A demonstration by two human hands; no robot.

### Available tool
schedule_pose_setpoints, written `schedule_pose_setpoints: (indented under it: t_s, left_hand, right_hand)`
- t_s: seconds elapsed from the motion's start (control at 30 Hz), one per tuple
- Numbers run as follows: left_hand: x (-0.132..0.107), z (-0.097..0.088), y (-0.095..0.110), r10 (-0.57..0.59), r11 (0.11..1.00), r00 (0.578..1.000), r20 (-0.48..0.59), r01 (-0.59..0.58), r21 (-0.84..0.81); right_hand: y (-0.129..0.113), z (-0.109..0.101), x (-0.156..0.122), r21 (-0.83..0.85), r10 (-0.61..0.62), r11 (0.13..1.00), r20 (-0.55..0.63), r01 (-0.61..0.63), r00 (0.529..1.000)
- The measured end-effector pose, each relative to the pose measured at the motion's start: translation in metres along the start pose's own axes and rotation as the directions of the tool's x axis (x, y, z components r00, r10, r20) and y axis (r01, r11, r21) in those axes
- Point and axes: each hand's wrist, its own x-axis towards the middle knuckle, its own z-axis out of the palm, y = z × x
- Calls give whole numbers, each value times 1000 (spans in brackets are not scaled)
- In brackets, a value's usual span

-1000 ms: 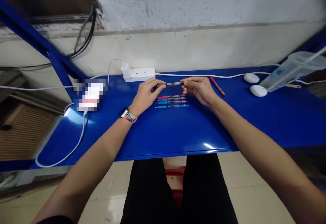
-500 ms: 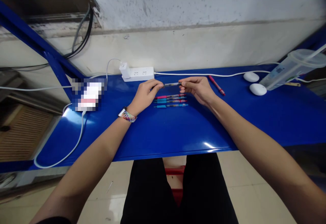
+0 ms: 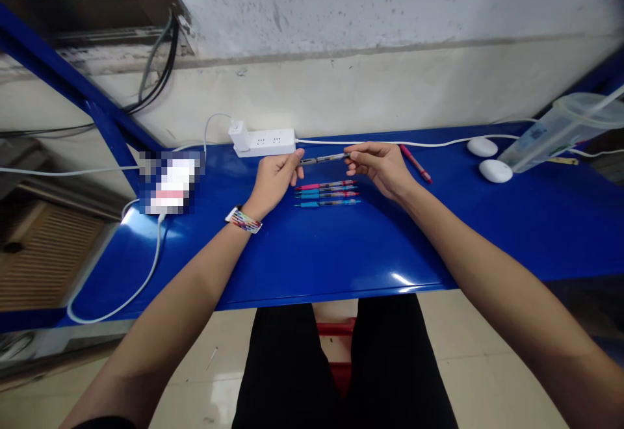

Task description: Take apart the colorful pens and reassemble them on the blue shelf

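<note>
Between my hands a dark grey pen (image 3: 325, 158) with a clear barrel is held nearly level above the blue table. My left hand (image 3: 277, 181) pinches its left end between thumb and fingers. The right end sits in the fingertips of my right hand (image 3: 377, 166). Just below, several pink and blue pens (image 3: 327, 194) lie side by side in a row on the table. Off to the right of my right hand, a red pen (image 3: 416, 164) lies slanted by itself.
A white power strip (image 3: 268, 143) with a plugged-in charger is by the wall. A blurred phone (image 3: 171, 182) with a cable lies at left on the blue table (image 3: 331, 253). Two white rounded objects (image 3: 495, 171) and a clear plastic container (image 3: 546, 133) are at right.
My left hand has shifted slightly left along the pen, so more of its grey left part shows. The right hand has barely moved; the pens on the table lie as before.
</note>
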Motion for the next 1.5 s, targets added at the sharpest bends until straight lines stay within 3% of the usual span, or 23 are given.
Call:
schedule_pose_setpoints:
  t_s: [0.17, 0.3, 0.43, 0.63, 0.8, 0.93, 1.1, 1.37, 1.5]
  left_hand:
    - [1, 0, 0, 52, 997, 999, -1, -52, -52]
    - [1, -2, 0, -21, 998, 999, 47, 24, -65]
    - [1, -2, 1, 14, 993, 998, 59, -7, -117]
    - [1, -4, -5, -78, 997, 996, 46, 78, 4]
    - [4, -4, -9, -104, 992, 994, -18, 102, -73]
    - [5, -4, -3, -52, 986, 999, 9, 53, -157]
    - [4, -5, 0, -89, 994, 996, -7, 88, -59]
    - [6, -8, -1, -47, 998, 997, -57, 45, -41]
    - [7, -7, 0, -62, 991, 996, -63, 54, -119]
  right_hand:
    - [1, -1, 1, -16, -1, 1000, -22, 0, 1000]
    - [1, -4, 2, -32, -6, 999, -6, 6, 1000]
    - [2, -5, 3, -7, -7, 1000, -4, 7, 1000]
    - [1, -4, 2, -48, -18, 999, 30, 19, 999]
    - [3, -4, 2, -75, -28, 997, 41, 31, 999]
    - [6, -6, 5, -51, -43, 998, 21, 44, 999]
    - [8, -8, 7, 7, -86, 996, 33, 85, 996]
    - [2, -9, 7, 47, -50, 998, -15, 51, 999]
    - [-2, -10, 8, 37, -5, 999, -78, 8, 997]
